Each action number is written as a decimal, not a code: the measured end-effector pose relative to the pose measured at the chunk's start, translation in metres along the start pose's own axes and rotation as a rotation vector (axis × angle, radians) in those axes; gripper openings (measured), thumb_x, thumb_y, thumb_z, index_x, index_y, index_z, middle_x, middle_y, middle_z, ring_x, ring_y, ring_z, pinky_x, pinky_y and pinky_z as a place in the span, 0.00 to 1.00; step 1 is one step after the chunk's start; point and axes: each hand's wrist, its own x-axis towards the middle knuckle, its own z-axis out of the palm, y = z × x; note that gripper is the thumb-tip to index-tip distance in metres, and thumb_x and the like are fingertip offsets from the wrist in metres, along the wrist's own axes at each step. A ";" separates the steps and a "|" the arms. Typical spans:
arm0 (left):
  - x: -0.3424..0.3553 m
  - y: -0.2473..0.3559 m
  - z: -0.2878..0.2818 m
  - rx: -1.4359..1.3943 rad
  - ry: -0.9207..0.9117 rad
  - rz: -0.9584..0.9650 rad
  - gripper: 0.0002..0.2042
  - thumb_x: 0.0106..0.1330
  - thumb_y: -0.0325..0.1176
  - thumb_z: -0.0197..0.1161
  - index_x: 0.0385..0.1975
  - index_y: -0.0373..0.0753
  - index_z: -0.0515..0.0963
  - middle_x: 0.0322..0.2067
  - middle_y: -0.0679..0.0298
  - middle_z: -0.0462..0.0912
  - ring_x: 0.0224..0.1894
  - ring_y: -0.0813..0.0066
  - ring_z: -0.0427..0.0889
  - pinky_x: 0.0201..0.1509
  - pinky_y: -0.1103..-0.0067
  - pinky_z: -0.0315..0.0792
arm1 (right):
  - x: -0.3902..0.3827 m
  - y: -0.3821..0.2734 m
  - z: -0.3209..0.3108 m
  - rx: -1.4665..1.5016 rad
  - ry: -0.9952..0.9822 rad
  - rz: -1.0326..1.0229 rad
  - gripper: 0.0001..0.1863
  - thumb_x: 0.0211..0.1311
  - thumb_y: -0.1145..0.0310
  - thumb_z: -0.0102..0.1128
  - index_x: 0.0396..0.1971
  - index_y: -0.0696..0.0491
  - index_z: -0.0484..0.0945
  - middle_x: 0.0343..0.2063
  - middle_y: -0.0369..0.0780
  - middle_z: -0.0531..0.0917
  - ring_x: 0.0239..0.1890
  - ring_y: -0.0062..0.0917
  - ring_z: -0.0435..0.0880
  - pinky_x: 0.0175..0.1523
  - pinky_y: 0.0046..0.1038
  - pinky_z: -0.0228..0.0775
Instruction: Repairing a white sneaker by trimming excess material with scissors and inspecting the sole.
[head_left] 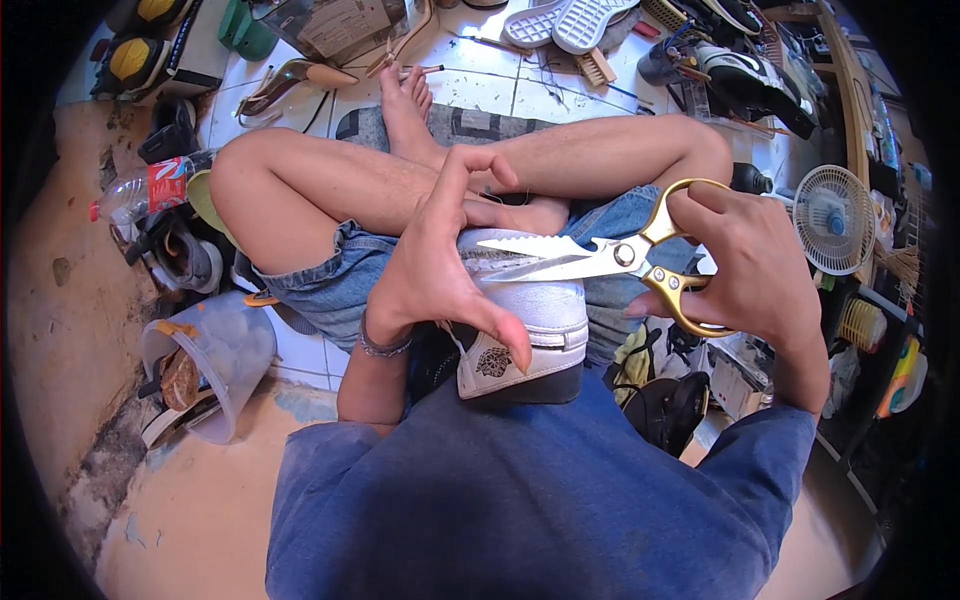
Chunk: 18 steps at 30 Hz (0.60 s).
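Wearing a blue shirt (540,480), bends over a white shoe (540,320) set just in front of the shirt, with its dark lower edge facing back toward the body. Curves the left hand (430,250) around the shoe's left side, with thumb laid across the heel and index finger hooked above; leaves any grip by the hidden fingers impossible to tell. Grasps gold-handled scissors (625,255) in the right hand (745,250), with fingers through the loops and blades slightly parted over the shoe. Cannot confirm contact between blade and shoe from this angle. For a clean cut, judging by this pose, brace the shoe firmly, hold the left thumb and index finger well clear of the blades, snip in short strokes, and angle the points away from the white surface. Farther out, past crossed legs (620,155), shows a wooden brush (597,68) and white soles (580,25) on the tiled floor (545,95).
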 end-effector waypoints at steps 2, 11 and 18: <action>0.000 0.000 0.001 -0.022 -0.007 -0.005 0.65 0.14 0.56 0.89 0.58 0.37 0.58 0.52 0.61 0.66 0.48 0.70 0.82 0.51 0.77 0.77 | -0.002 -0.001 0.001 -0.013 0.020 0.002 0.36 0.33 0.38 0.80 0.26 0.55 0.74 0.24 0.41 0.77 0.26 0.41 0.81 0.32 0.37 0.70; 0.003 -0.003 -0.003 -0.034 -0.065 0.099 0.66 0.14 0.57 0.89 0.59 0.37 0.55 0.51 0.61 0.69 0.45 0.72 0.84 0.50 0.78 0.77 | 0.000 0.008 0.013 0.028 0.111 0.000 0.32 0.38 0.41 0.80 0.24 0.55 0.75 0.20 0.41 0.77 0.23 0.39 0.79 0.30 0.35 0.68; -0.002 -0.004 -0.008 -0.132 -0.093 0.006 0.59 0.24 0.48 0.91 0.58 0.36 0.57 0.39 0.56 0.83 0.41 0.73 0.84 0.46 0.80 0.77 | 0.031 0.045 0.046 0.185 0.377 -0.132 0.31 0.45 0.42 0.77 0.30 0.58 0.78 0.20 0.44 0.76 0.23 0.39 0.77 0.31 0.34 0.67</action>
